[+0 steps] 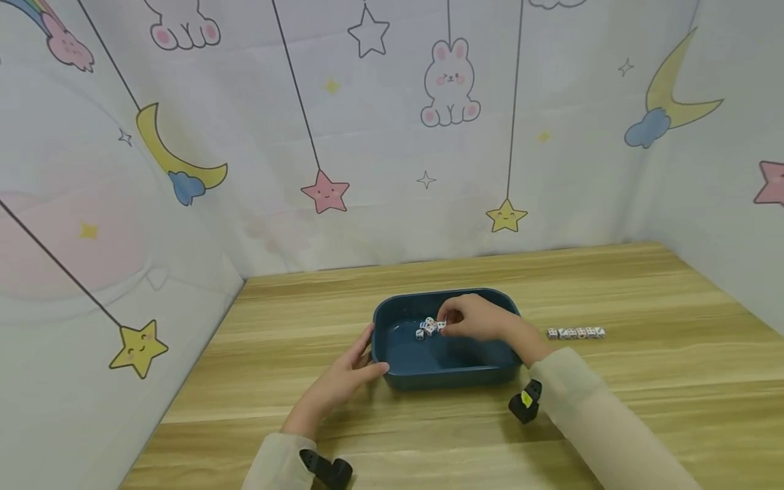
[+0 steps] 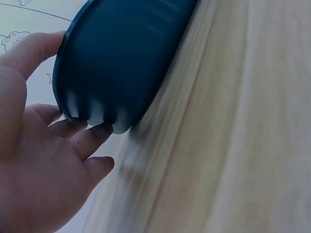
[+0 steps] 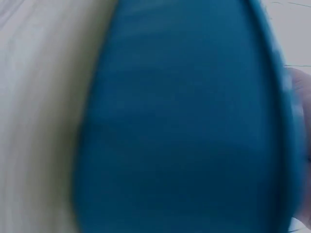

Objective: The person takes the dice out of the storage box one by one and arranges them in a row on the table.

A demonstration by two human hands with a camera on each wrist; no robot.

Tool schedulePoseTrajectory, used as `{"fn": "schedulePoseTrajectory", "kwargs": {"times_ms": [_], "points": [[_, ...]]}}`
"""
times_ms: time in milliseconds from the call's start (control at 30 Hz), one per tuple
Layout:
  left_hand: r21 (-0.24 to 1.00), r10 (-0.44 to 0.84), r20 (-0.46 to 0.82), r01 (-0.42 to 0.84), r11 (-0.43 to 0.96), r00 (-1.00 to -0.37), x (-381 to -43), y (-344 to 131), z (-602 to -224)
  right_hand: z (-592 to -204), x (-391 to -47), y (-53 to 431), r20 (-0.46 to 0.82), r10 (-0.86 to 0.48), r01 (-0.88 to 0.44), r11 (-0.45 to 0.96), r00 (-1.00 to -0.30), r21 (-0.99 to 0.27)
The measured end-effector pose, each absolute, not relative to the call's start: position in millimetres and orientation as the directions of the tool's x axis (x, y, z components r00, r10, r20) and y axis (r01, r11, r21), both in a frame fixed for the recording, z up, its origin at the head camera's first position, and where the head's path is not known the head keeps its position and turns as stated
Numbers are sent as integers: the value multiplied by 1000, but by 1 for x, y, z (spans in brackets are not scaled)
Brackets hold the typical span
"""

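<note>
A dark blue rectangular tray [image 1: 453, 376] with raised walls stands on the wooden table. My left hand [image 1: 346, 374] spans its left end, the fingers against the outer wall. In the left wrist view, the thumb of the left hand [image 2: 43, 165] touches the rim, while the fingertips meet the wall below. My right hand [image 1: 480, 318] reaches over the right wall into the tray. Its thumb and fingers pinch a white die [image 1: 442, 326] beside a small cluster of white dice [image 1: 430, 327]. The tray wall [image 3: 184, 116] hides most of this hand in the right wrist view.
To the right of the tray, several dice [image 1: 576, 333] stand in a straight row on the table [image 1: 661, 381]. A printed fabric wall [image 1: 392, 136] rises behind the table and along both sides.
</note>
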State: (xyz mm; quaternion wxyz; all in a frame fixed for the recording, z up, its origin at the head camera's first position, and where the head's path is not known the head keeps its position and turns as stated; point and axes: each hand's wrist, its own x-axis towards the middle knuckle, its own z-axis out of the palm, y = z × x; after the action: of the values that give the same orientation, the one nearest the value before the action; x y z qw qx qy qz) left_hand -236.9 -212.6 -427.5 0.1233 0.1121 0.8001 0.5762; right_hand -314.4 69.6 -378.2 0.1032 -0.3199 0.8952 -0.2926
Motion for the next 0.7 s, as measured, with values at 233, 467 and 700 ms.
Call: {"fn": "schedulePoseTrajectory", "kwargs": {"times_ms": [233,467,700], "points": [[948,323,-67,41,317,-944,-237,-213,-428,-359,-312,101,52,-615,-526,623,-787,-579],[948,323,-71,37,317,-944,-237,-213,-427,-350,-310,146,47,-543,-464,665,-838,-585],[946,320,-76,33,322,-944,-237,-213,-426,-347,-303,195,67,-493,-430,673,-867,-602]]}}
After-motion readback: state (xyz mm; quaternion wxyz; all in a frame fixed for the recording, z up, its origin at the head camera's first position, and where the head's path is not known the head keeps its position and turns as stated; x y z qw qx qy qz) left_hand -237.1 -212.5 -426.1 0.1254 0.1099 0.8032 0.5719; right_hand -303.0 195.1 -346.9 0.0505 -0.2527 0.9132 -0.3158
